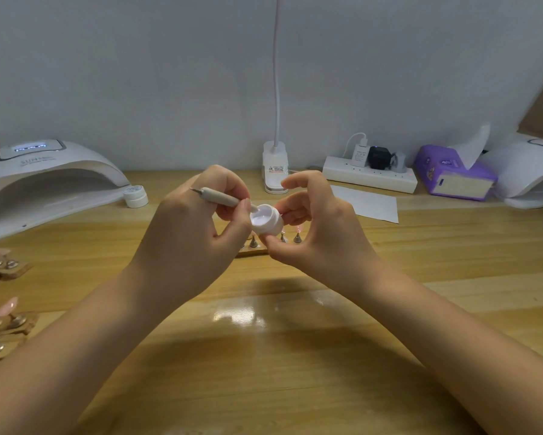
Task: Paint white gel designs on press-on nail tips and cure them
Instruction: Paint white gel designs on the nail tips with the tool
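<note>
Left hand pinches a slim beige-handled gel brush, its working end dipped into a small round white gel pot. Right hand grips that pot between thumb and fingertips, open mouth tilted toward the brush, raised above the wooden counter.

Step in hand, as I judge it: loading white gel. Best to take a small bead on the tip only, wipe excess on the pot rim, keep the pot steady.

Just below the pot, partly hidden by both hands: a wooden strip of metal cone stands carrying nail tips; the tips themselves are barely visible. Hands block the view there, so the pot must move aside before painting.

Far left of the pot: white domed curing lamp, display lit, with the pot's white lid beside it. More pink nail tips on stands lower left. Behind the pot: white clip lamp base. Right of it: white power strip, sheet of white paper, purple tissue pack.
</note>
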`<state>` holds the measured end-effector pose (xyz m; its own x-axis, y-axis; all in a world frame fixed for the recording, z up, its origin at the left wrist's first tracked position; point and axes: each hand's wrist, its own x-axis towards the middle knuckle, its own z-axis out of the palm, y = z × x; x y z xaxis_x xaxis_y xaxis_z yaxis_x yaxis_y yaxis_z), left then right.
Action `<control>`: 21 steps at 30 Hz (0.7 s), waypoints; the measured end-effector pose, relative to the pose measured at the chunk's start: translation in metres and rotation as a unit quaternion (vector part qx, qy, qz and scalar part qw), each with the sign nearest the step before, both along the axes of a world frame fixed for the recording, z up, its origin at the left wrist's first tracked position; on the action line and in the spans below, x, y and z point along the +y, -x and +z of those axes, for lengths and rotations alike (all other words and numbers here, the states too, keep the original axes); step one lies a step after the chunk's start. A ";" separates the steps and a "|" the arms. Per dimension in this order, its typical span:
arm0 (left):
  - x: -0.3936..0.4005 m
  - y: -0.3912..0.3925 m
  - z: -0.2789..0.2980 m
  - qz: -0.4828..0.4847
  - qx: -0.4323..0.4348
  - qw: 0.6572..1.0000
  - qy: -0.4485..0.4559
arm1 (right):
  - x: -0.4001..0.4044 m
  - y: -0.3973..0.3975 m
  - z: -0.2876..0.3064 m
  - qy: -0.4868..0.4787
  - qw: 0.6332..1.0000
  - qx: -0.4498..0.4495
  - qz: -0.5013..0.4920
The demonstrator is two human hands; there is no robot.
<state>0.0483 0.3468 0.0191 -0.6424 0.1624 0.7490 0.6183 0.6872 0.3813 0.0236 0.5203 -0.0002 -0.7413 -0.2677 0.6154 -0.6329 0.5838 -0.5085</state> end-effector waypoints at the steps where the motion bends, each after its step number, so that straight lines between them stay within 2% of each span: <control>1: 0.000 0.000 0.000 0.000 0.000 1.000 0.004 | 0.000 0.000 0.000 0.000 1.000 0.000 0.000; 8: 0.001 0.000 0.000 -0.001 0.002 1.000 0.001 | 0.001 0.001 -0.001 -0.001 1.000 -0.001 -0.005; 15: 0.002 0.000 0.005 -0.022 -0.030 0.990 -0.133 | 0.002 0.002 -0.001 0.004 1.000 -0.005 -0.010; 17: 0.001 0.002 0.005 -0.044 -0.071 0.974 -0.211 | 0.002 0.003 -0.001 0.001 1.000 -0.004 -0.013; 21: -0.002 0.010 0.006 -0.068 -0.167 0.906 -0.384 | 0.002 0.004 -0.001 0.001 1.000 -0.002 -0.013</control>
<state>0.0388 0.3443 0.0247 -0.8675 -0.2288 0.4417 0.4387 0.0666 0.8962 0.0200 0.5226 -0.0015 -0.7502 -0.2471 0.6133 -0.6157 0.5992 -0.5117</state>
